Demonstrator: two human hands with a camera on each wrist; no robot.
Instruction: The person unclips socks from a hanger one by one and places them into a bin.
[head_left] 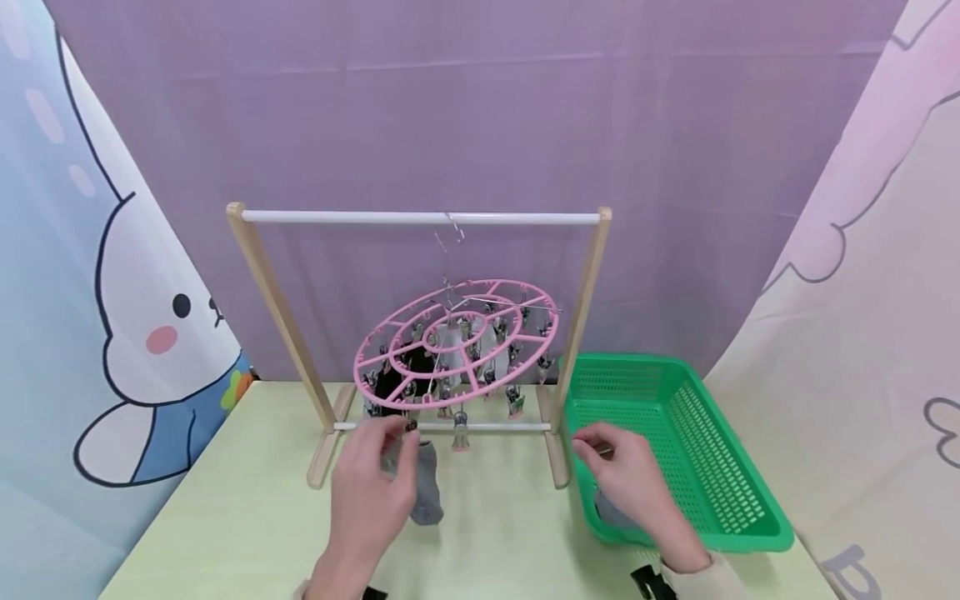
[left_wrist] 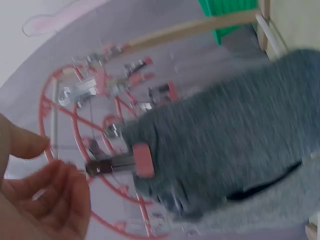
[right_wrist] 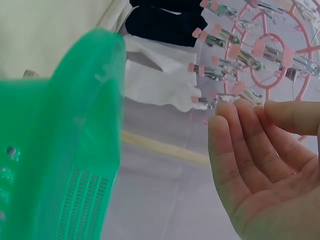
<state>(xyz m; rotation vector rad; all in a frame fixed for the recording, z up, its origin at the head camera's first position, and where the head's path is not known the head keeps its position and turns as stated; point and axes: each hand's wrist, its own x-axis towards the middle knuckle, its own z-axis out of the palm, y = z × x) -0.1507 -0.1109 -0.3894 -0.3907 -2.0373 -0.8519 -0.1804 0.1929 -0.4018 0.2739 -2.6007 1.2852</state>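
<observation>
A grey sock hangs by its cuff from a metal clip with a pink tip, at the near side of a round pink hanger. My left hand is right beside that clip, thumb and fingers parted; in the left wrist view nothing shows pinched between them. Over the near left part of a green basket hovers my right hand, its fingers loosely bent and holding nothing. Beneath it in the basket lies a piece of grey cloth, partly hidden by the hand.
The hanger hooks onto the white bar of a wooden stand. Black socks and white socks hang at its far side, among several other clips. A purple curtain covers the back.
</observation>
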